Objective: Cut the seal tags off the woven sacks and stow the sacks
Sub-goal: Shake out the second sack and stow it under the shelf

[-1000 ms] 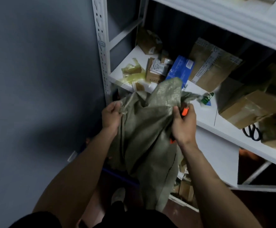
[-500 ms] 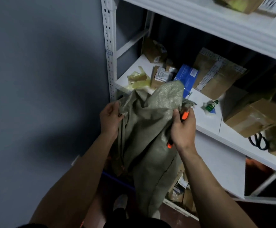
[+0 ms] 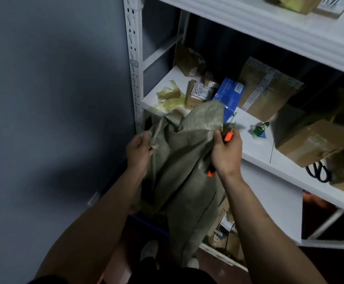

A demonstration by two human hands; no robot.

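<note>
Gripping an orange-handled cutter (image 3: 227, 137) together with a bunched fold of the woven sack (image 3: 185, 160), the right hand (image 3: 226, 154) is closed in a fist at the sack's upper right. The left hand (image 3: 139, 152) pinches the sack's left edge between thumb and fingers. The grey-green sack hangs between both hands, in front of the white shelf (image 3: 255, 148), its lower end near the floor. On the shelf just right of the cutter lies a green seal tag (image 3: 260, 129); black scissors (image 3: 317, 171) rest farther right beside a cardboard box (image 3: 310, 144).

Green seal tag (image 3: 259, 130) now off sack (image 3: 179, 160)
</note>
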